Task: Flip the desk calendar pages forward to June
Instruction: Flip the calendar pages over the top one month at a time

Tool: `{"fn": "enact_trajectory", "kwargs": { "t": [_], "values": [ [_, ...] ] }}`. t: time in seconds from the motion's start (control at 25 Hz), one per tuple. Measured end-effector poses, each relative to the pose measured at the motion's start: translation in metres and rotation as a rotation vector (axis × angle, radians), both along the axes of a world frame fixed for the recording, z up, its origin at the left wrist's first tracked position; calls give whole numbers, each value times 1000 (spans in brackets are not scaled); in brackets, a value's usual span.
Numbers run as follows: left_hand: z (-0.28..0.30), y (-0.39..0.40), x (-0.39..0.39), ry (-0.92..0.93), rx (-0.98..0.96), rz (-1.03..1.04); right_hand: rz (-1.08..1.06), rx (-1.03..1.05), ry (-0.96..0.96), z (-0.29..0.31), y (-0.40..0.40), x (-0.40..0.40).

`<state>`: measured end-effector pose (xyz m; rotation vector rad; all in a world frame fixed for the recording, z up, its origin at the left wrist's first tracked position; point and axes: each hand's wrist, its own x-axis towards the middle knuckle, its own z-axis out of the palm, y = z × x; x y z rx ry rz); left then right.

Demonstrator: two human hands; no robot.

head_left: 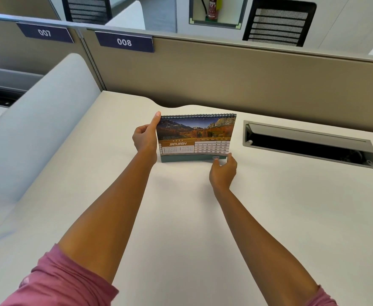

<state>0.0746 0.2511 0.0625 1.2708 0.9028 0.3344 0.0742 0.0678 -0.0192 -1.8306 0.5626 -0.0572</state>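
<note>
Desk calendar [196,138] stands upright mid-desk [181,217], near the far edge, just left of the open cable tray [309,144]. Left hand [145,138] clamps its left side, thumb up along the edge to the spiral binding [198,116], rest of the fingers hidden behind. Right hand [223,171] sits at the bottom-right corner, fingertips touching the page edge there; whether it's actually pinching the sheet or just resting on it, can't tell.

Risks from here, imo: right fingers could grab 2+ sheets at once and skip a month w/o noticing. Pull too hard or off-angle and the page snags or tears at the wire loops. If the left grip slackens, the base [185,159] could slide or the stand could fold flat on the smooth top.

Looks-wise: top page reads JANUARY on an orange-brown band, date grid at right, mini month tables at left, mountain and autumn-colour photo above. Teal base strip under the page. So 5 flips to go
</note>
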Motion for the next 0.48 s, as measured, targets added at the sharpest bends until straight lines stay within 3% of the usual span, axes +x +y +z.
{"fn": "enact_trajectory", "kwargs": {
  "t": [0.2, 0.48],
  "values": [
    [3, 2, 0, -18, -9, -7, -156, 13, -115, 8, -3, -8],
    [6, 3, -2, -90, 13, -58, -229, 481, -47, 21, -28, -3]
  ]
}}
